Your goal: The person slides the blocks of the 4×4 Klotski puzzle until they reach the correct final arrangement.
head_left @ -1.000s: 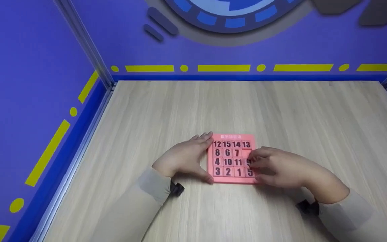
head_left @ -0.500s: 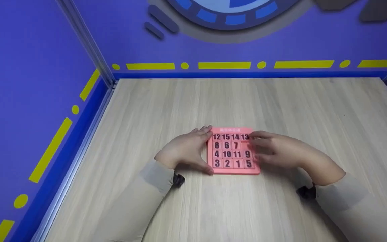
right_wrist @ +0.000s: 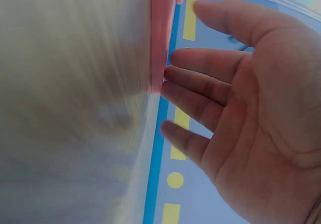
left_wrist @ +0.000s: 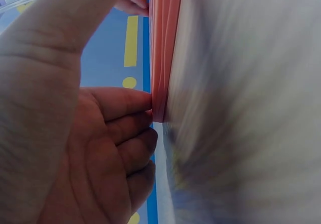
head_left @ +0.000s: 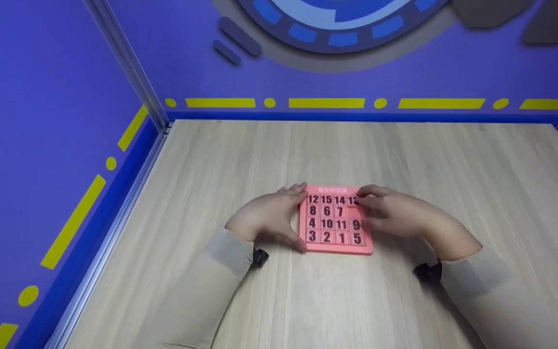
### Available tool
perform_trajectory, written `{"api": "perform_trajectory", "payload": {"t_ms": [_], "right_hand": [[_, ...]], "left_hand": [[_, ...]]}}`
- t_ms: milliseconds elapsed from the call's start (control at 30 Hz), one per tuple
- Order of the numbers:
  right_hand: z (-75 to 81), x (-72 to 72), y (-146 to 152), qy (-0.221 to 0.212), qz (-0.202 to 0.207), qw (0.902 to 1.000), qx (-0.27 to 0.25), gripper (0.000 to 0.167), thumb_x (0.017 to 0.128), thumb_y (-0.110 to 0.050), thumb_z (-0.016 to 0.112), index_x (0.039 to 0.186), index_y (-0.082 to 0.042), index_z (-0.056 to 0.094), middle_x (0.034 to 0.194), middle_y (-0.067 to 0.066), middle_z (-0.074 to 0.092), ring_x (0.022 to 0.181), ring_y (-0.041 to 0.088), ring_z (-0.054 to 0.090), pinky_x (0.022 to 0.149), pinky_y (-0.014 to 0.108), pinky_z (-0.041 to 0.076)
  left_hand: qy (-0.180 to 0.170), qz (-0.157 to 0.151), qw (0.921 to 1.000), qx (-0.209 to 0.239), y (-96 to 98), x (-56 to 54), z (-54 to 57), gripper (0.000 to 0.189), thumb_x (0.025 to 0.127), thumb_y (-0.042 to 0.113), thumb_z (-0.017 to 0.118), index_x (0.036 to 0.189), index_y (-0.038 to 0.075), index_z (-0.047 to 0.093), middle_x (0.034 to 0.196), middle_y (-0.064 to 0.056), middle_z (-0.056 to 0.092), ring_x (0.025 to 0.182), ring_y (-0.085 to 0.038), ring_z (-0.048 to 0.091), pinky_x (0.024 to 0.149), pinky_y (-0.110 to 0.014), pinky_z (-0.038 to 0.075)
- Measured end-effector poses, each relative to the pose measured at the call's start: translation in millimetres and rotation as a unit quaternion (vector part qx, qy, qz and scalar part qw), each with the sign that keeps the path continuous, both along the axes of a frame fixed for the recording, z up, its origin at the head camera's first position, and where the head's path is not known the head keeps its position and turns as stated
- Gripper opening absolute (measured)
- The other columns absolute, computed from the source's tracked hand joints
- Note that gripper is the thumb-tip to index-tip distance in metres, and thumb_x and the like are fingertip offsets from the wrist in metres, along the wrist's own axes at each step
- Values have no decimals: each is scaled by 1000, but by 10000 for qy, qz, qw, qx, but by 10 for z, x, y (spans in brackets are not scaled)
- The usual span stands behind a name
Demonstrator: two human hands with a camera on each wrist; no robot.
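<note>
Pink plastic formed the sliding number puzzle (head_left: 334,217), a flat, nearly square board with rounded corners, lying between the two hands on the near part of the pale wood-grain table (head_left: 240,160). Its small square tiles (head_left: 327,224) carried bold black numerals. From far to near, left to right, they read 12, 15, 14, 13; 8, 6, 7, then a pink recess (head_left: 353,212); 4, 10, 11, 9; and 3, 2, 1, 5. White lettering (head_left: 332,190) crossed the far rim.

The left hand (head_left: 273,213) was spread along the left edge, thumb at the near corner and fingertips touching at the far one. The right hand (head_left: 397,209) hung over the right edge with fingers apart and slightly bent, one fingertip partly covering the 13 tile (head_left: 351,200); whether it pressed there I could not tell.

Smooth beige fabric made the left sleeve (head_left: 196,286) and right sleeve (head_left: 497,291). Beyond rose a blue-violet wall (head_left: 332,86) with flat yellow bars and dots, joined at the left by a grooved metal strut (head_left: 120,53).
</note>
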State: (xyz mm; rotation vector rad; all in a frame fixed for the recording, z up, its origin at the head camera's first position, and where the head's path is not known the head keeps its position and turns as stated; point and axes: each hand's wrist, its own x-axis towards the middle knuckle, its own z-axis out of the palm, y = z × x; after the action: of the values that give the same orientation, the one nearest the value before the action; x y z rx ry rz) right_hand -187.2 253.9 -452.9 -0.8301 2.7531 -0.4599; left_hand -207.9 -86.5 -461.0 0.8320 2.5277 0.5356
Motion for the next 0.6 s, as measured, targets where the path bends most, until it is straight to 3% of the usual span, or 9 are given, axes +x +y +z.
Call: {"api": "perform_trajectory", "payload": {"t_ms": [167,367,600], "right_hand": [[-20,45,-42,206,-11,9998,38,50,106,-22,75,151,0,71,160,17,64,148,41,65,124,61,57],[-27,54,-50,412,257,9988,-34,43,106,-17,74,145,1,75,153,18,70,144,41,68,124,60,57],[-51,73,-2,438,390,9979,-265,33,104,-14,75,134,-1,82,146,15,74,139,39,71,122,59,59]], "left_hand": [[-32,12,10000,55,-24,2,-9,150,67,64,105,181,9,24,193,-4,10,179,-29,13,148,-43,16],[-90,41,9999,138,-41,13,-11,150,67,62,106,181,8,24,193,-4,10,179,-30,13,148,-43,16],[-55,19,9999,157,-17,36,-27,148,68,61,106,180,8,25,192,-3,11,180,-25,12,148,-42,14]]}}
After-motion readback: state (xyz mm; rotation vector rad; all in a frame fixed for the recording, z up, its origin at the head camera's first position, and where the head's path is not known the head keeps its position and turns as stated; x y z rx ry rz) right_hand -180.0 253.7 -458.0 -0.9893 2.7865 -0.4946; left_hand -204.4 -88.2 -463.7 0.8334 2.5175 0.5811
